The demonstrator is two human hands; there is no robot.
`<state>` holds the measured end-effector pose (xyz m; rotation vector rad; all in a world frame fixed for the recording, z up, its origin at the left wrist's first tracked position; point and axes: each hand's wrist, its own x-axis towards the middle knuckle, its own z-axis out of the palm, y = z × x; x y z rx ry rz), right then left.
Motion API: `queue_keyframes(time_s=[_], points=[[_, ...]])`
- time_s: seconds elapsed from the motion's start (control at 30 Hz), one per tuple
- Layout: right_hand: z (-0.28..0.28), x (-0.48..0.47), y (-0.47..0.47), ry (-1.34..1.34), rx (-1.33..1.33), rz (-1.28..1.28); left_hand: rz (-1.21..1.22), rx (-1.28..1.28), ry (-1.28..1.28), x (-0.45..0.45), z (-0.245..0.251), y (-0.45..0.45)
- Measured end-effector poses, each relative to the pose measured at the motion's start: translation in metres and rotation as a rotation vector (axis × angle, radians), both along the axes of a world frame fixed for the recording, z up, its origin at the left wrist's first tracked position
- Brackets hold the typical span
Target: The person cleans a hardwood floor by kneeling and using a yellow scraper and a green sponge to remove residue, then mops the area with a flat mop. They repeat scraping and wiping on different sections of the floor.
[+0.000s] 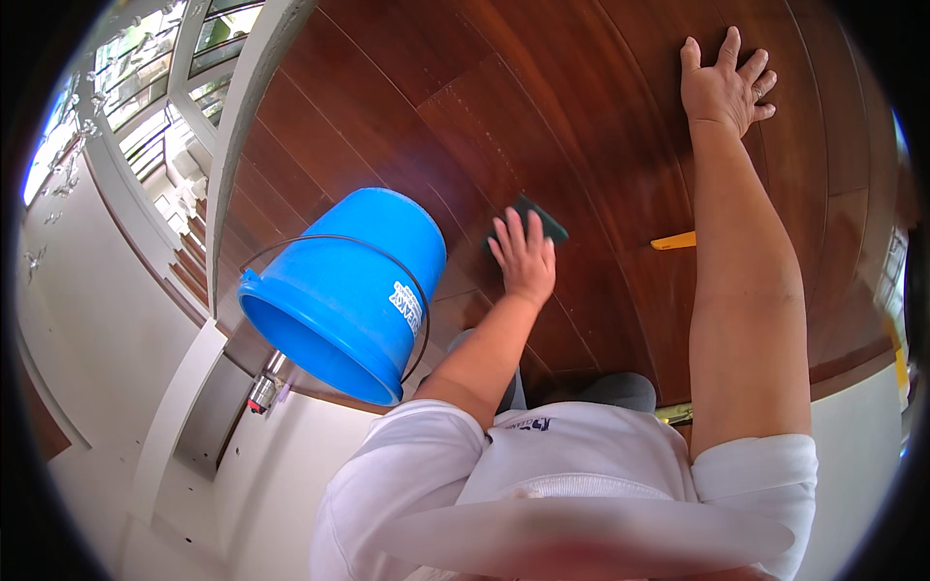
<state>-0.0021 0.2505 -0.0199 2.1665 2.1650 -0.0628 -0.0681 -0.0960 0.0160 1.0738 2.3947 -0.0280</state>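
Note:
Fingers slightly spread, my left hand [524, 265] lies over a dark green scouring pad [543, 218], pressing it flat against the wood floor [479, 109]. My right hand [726, 91] rests palm down on the boards farther forward and to the right, fingers splayed, with a ring on one finger and nothing held. Left of my left arm stands a blue plastic bucket [356, 283] with a thin wire handle [349, 238] and printed writing on its side. Its inside looks bare where visible. A yellow flat-handled tool [674, 240] lies on the floor, partly hidden behind my right forearm.
A white low wall [236, 145] edges the floor at the left, with stair steps [190, 250] and windows beyond. A shiny metal cylinder with a red end [265, 392] is behind the bucket's rim. My knee [625, 391] is on the boards close to my body.

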Motion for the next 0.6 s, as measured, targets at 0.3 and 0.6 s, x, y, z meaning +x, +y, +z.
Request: queue_keyframes(time_s=[0.3,0.6], points=[[0.010,-0.004,0.000,0.061,-0.037,-0.015,0.573,0.140,0.252,-0.185,0.009,0.174],[0.012,-0.007,0.003,0.015,-0.081,-0.032,0.404,0.061,0.213,-0.200,-0.015,0.230]])
